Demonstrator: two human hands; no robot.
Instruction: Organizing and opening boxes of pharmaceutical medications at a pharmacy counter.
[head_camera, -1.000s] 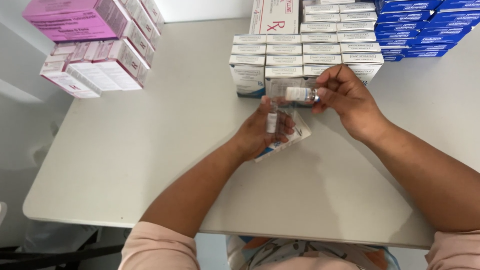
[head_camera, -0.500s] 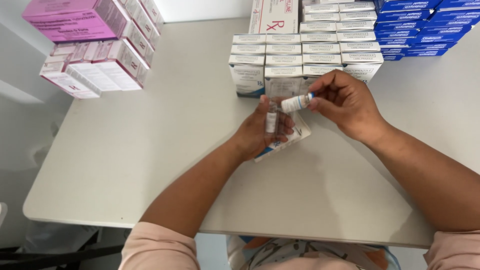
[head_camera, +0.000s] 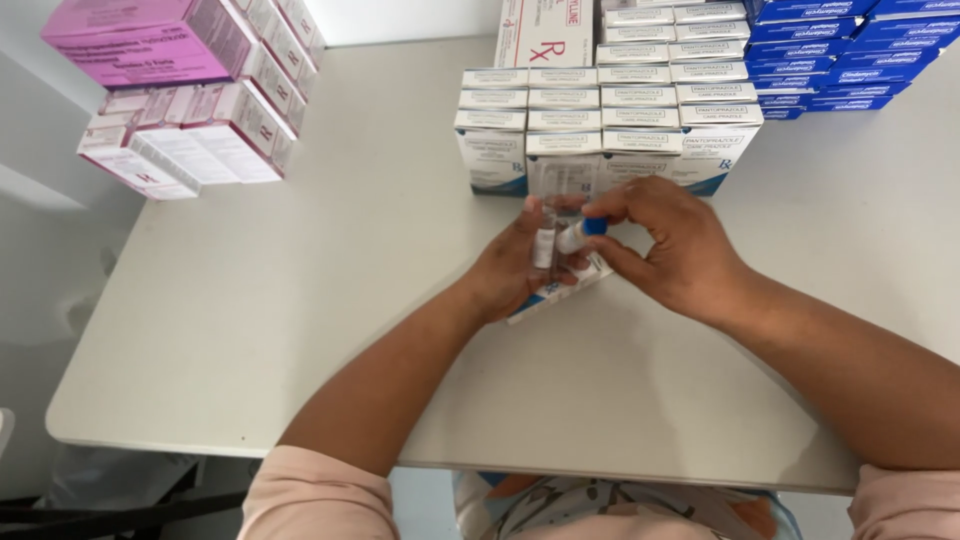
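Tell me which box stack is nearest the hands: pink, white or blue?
The white-and-blue box stack just beyond the right hand and left hand; the pink boxes and dark blue boxes sit in the far corners.

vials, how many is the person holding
2: one clear vial upright in the left hand, one blue-capped vial tilted in the right hand. More may be hidden behind the fingers.

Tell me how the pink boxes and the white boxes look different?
The pink boxes sit at the far left of the table, away from both hands; the white boxes stand just beyond the left hand and right hand. The pink boxes are heaped unevenly at an angle; the white boxes form neat straight rows. Both are small cartons stacked in layers.
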